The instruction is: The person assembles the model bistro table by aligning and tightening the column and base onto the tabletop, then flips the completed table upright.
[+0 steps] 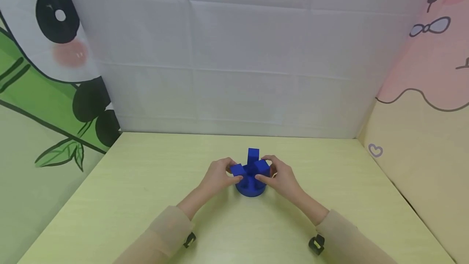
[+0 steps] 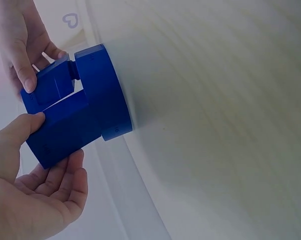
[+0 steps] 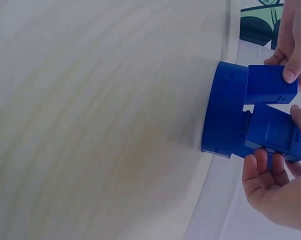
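A round blue base [image 1: 251,192] stands on the table with three upright blue blocks on it. My left hand [image 1: 219,176] pinches the left block [image 1: 238,170] between thumb and fingers. On the opposite side, my right hand [image 1: 281,177] grips the right block [image 1: 262,167] the same way. The rear block [image 1: 253,155] rises between them, untouched. In the left wrist view the left block [image 2: 65,131] meets the base [image 2: 106,95] along its edge. The right wrist view shows the right block [image 3: 275,131] joined to the base [image 3: 224,110] by a narrow neck.
The pale yellow table [image 1: 146,199] spreads around the base. Behind it hangs a white cloth wall [image 1: 242,64]. Printed panels with a panda [image 1: 58,15] and a pink figure [image 1: 432,68] flank the table. A dark strap [image 1: 316,244] shows at the right cuff.
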`<action>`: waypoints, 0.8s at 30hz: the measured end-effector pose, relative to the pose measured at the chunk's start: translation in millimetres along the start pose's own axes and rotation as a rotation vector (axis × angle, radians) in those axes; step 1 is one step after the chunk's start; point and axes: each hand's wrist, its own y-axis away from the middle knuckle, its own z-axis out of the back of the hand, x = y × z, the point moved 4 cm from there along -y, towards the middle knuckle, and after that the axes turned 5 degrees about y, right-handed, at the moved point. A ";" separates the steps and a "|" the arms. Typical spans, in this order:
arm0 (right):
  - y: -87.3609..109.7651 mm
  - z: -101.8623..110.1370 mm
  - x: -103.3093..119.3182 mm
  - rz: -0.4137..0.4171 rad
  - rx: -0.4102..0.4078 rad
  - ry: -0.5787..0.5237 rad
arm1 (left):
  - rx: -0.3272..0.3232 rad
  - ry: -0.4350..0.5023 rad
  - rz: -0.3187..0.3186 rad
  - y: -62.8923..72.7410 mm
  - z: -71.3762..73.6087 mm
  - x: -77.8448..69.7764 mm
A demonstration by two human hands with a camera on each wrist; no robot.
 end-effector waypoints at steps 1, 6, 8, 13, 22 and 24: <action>-1.1 -0.7 -0.5 -0.001 0.003 0.007 | 0.001 0.004 0.005 0.1 0.3 0.2; -6.9 -2.7 -2.9 -0.018 -0.005 0.042 | 0.004 0.010 0.010 -0.1 0.7 0.9; -9.0 -2.8 -3.3 -0.038 -0.012 0.057 | 0.007 0.006 0.009 -0.5 0.3 1.6; -14.1 -5.4 -4.7 -0.069 -0.006 0.086 | 0.010 0.011 0.005 -0.7 -0.5 2.8; -13.3 0.1 -3.2 -0.024 0.028 0.049 | 0.012 0.023 0.011 -1.2 -0.6 3.7; -12.3 4.4 -3.5 0.030 0.053 0.044 | 0.012 0.029 0.015 -1.4 -0.3 3.7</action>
